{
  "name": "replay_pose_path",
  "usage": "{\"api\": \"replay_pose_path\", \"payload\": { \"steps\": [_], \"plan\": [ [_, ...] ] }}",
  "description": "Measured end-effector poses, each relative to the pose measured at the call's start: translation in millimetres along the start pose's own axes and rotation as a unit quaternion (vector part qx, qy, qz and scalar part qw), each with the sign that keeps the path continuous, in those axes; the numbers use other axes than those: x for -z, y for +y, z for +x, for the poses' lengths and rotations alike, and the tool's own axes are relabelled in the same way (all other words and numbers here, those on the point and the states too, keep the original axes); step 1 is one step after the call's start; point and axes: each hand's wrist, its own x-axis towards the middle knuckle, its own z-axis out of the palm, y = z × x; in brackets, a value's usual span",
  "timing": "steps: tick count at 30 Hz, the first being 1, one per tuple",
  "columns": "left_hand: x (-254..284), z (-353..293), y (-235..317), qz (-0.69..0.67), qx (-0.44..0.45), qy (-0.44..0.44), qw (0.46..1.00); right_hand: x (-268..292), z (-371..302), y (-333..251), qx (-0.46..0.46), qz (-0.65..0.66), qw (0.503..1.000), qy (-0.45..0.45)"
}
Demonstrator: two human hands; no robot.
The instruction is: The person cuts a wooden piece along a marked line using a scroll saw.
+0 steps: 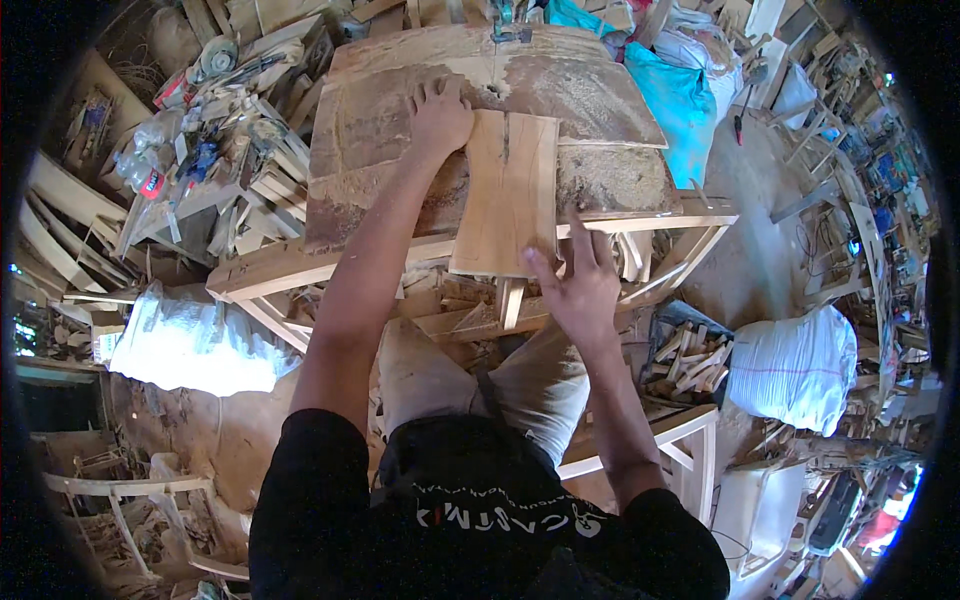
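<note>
Your left grip, fingers slightly spread, lies on the dusty table right at the far-left edge of a waisted wooden board; contact is hard to confirm. The board lies between your grips, its near end overhanging the table. What fills its dark slit is unclear. Your right grip is spread, thumb over the near-right corner, lower fingers partly hidden.

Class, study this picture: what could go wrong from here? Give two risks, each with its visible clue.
The board juts past the tabletop's near edge, by the right hand, so pressing down there might tip it.
Sawdust lies on the tabletop, so the board could slide.
</note>
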Motion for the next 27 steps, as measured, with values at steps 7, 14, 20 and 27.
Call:
{"api": "replay_pose_path", "payload": {
  "steps": [7,14,20,27],
  "plan": [
    [-3.0,20.6,-6.6,-0.065,-0.003,-0.088,0.994,-15.2,30.5,-28.7,0.25,-0.097,0.963,-0.037],
    [-27.6,40.0,-7.2,0.01,0.005,0.008,1.0,-15.1,52.0,-27.0,0.257,-0.086,0.962,-0.04],
    [-34.4,64.4,-12.9,0.036,0.029,0.033,0.998,-11.9,79.5,-24.7,0.234,-0.072,0.968,-0.056],
    [-46.1,73.8,-7.1,0.027,0.021,0.012,0.999,-10.3,88.3,-15.1,0.224,-0.121,0.965,-0.063]
  ]
}}
